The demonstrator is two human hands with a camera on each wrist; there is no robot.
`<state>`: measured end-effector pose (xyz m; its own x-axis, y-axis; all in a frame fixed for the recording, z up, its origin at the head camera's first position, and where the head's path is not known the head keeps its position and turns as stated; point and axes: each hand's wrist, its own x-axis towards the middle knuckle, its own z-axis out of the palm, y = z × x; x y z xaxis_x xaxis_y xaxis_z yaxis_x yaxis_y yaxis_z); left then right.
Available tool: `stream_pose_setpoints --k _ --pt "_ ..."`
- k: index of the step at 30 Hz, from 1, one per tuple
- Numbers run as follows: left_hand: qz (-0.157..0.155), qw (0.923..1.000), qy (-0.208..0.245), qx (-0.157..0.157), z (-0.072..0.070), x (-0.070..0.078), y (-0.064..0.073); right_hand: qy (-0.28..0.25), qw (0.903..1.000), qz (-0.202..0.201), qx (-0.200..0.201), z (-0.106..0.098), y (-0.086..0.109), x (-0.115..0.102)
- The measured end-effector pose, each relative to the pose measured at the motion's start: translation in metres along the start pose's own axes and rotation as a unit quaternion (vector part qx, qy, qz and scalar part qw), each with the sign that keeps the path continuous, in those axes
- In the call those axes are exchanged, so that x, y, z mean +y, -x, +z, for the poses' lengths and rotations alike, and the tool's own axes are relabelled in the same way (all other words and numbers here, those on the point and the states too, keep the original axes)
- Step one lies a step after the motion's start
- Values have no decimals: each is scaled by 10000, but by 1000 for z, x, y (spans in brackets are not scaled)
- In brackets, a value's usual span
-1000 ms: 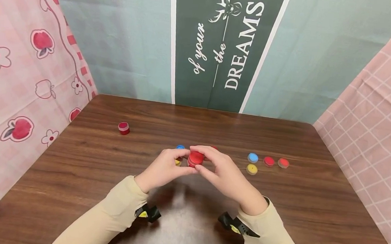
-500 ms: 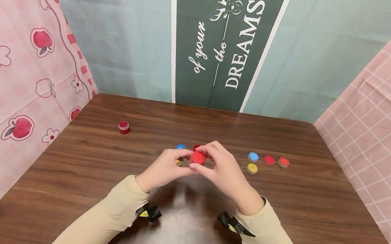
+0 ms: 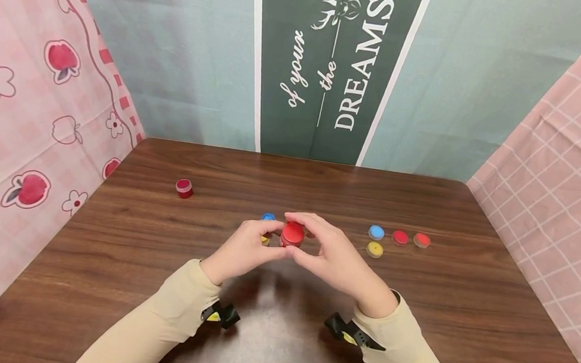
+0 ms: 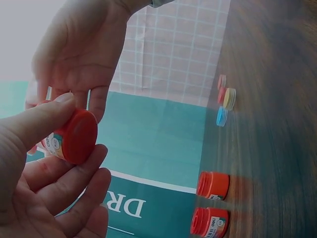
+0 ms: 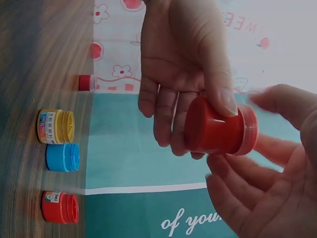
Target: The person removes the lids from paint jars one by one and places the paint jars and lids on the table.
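A small red paint jar [image 3: 293, 235] is held up over the table between both hands, its ribbed clear-edged lid [image 5: 250, 130] on top. My left hand [image 3: 245, 251] pinches the jar's body between thumb and fingers. Around the lid, my right hand [image 3: 333, 257] curls its fingers and thumb, the thumb blurred in the right wrist view. Behind the hands stand lidless jars: a yellow jar [image 5: 55, 126], a blue jar [image 5: 63, 157], a red jar [image 5: 59, 207] and an orange-red jar [image 4: 214, 185]. The head view shows them mostly hidden by the hands.
To the right lie loose lids: a blue lid [image 3: 376, 232], a yellow lid [image 3: 374, 250], a dark red lid [image 3: 400, 238] and an orange-red lid [image 3: 422, 240]. A capped dark red jar [image 3: 184, 188] stands at the left on the wooden table [image 3: 88, 246]. Curtains surround the table.
My right hand turned at the lid, its fingers drawing in half a second ago and spreading again now. The left hand stayed nearly still, and the jar shifted only slightly.
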<state>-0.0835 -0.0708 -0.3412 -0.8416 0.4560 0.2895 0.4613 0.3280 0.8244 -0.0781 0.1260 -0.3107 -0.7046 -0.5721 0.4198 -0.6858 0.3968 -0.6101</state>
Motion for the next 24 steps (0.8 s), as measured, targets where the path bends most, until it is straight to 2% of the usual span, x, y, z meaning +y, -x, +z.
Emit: stream_pose_setpoints --k 5,7,11,15,18,21,24 --pt "-50 10000 0 -54 0 1 0 226 9989 142 380 3 -1 0" --pt "-49 9999 81 -60 -1 2 0 201 9988 201 407 2 -2 -1" --pt "-32 9998 194 -2 -1 1 0 -201 9995 197 158 -1 -2 -3" --pt "-38 9998 218 -11 -2 0 0 -526 9986 9 -93 -3 -2 -2" --pt "-33 9998 167 -58 -2 -1 0 -331 9994 -30 40 1 -2 -1" --pt "-37 9997 191 -114 -2 0 0 6 9995 109 284 3 -2 0" --pt "-130 9995 260 -144 -1 1 0 37 9992 239 314 2 -2 -1"
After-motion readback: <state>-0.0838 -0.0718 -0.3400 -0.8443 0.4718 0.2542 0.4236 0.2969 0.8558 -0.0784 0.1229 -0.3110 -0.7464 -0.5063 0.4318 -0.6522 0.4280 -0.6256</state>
